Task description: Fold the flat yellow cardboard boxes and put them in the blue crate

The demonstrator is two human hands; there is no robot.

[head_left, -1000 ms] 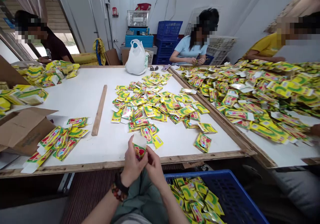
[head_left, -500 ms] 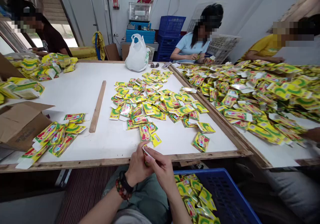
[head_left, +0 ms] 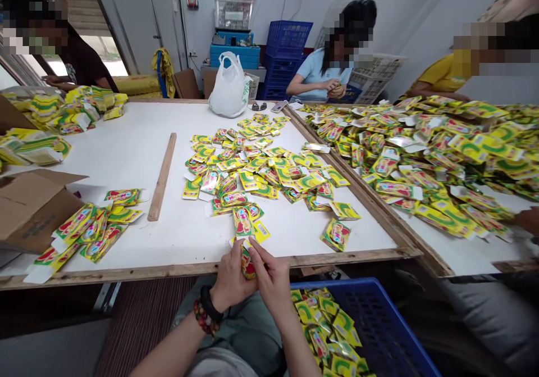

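Between my two hands, at the table's near edge, is a small yellow, green and red printed carton [head_left: 247, 263]. My left hand [head_left: 229, 276] wraps round it from the left, below a dark wristband and a beaded bracelet. My right hand [head_left: 272, 278] pinches its upper end, where a bit of white flap shows; part of the carton is hidden by my fingers. Just beyond, another such carton [head_left: 243, 221] lies at the front of a loose pile of cartons [head_left: 261, 169] on the white table [head_left: 189, 248].
Below the table at right stands a blue plastic basket [head_left: 374, 309] with several cartons inside. A wooden strip [head_left: 162, 177] lies left of the pile; a cardboard box [head_left: 37, 214] stands further left. A white plastic bag [head_left: 229, 87] is at the back. Three people sit around the tables.
The carton in my hands has turned so its printed face shows more, and my right fingers have shifted at its upper end. The view has moved slightly.
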